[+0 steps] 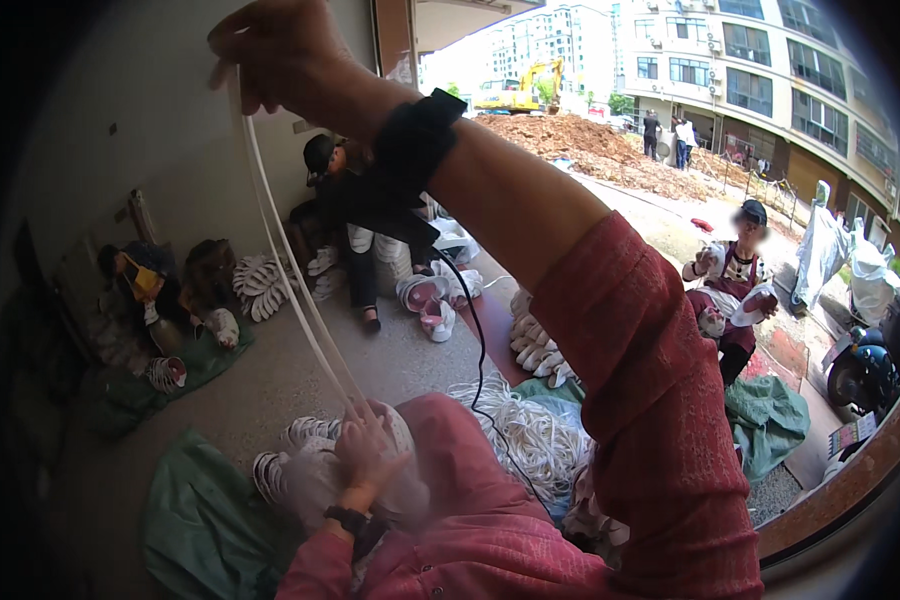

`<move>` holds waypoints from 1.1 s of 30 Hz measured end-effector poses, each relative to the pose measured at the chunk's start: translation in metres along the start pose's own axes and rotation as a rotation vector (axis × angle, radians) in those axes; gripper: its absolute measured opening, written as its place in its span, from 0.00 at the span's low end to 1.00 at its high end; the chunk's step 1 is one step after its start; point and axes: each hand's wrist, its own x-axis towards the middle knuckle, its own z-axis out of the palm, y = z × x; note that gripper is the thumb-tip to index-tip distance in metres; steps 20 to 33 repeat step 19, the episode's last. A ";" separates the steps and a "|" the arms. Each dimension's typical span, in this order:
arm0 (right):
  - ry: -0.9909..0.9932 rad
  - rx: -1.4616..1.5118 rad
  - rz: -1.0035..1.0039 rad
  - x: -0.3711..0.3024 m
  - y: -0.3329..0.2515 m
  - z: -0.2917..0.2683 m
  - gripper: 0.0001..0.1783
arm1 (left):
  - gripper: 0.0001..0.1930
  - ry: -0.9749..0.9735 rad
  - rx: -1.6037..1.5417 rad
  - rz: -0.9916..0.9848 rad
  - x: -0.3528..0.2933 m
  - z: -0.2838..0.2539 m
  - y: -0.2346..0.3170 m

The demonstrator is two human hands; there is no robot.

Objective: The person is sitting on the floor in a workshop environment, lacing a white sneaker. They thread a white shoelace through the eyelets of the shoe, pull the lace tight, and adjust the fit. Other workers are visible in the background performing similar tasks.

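My right hand [280, 50] is raised high at the upper left, fingers pinched on a white shoelace [280, 240]. Two strands of that lace run taut down to my lap. There my left hand [370, 455] grips a white shoe upper [405, 470], its fingers close to where the strands meet the shoe. Blur and the hand hide the eyelets. Against my left knee rest more white shoe uppers [305, 435], stacked together. Beside my other leg lies a large tangled heap of white laces [535, 430].
A black cable [480, 350] hangs past my lap. Green sacks [205, 510] lie left and right. Co-workers sit at the left, ahead by the wall, and at the right [735, 280], among piles of white uppers [538, 340]. A motorbike [860, 370] stands far right; outside are an earth mound and a yellow excavator [510, 97].
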 end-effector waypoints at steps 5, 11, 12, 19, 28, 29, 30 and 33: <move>0.007 0.248 0.166 0.001 0.003 -0.011 0.15 | 0.46 0.129 -0.131 0.128 -0.002 -0.003 0.006; 0.090 0.344 0.311 0.029 0.011 0.001 0.14 | 0.45 0.047 -0.145 0.032 -0.005 -0.012 0.006; 0.089 0.377 0.332 0.036 0.011 0.009 0.13 | 0.42 0.115 -0.105 0.022 -0.007 -0.011 0.006; -0.414 0.490 0.096 0.047 -0.019 0.053 0.13 | 0.47 0.030 -0.169 -0.084 -0.003 0.012 0.002; -0.414 0.490 0.096 0.047 -0.019 0.053 0.13 | 0.47 0.030 -0.169 -0.084 -0.003 0.012 0.002; -0.414 0.490 0.096 0.047 -0.019 0.053 0.13 | 0.47 0.030 -0.169 -0.084 -0.003 0.012 0.002; -0.414 0.490 0.096 0.047 -0.019 0.053 0.13 | 0.47 0.030 -0.169 -0.084 -0.003 0.012 0.002; -0.414 0.490 0.096 0.047 -0.019 0.053 0.13 | 0.47 0.030 -0.169 -0.084 -0.003 0.012 0.002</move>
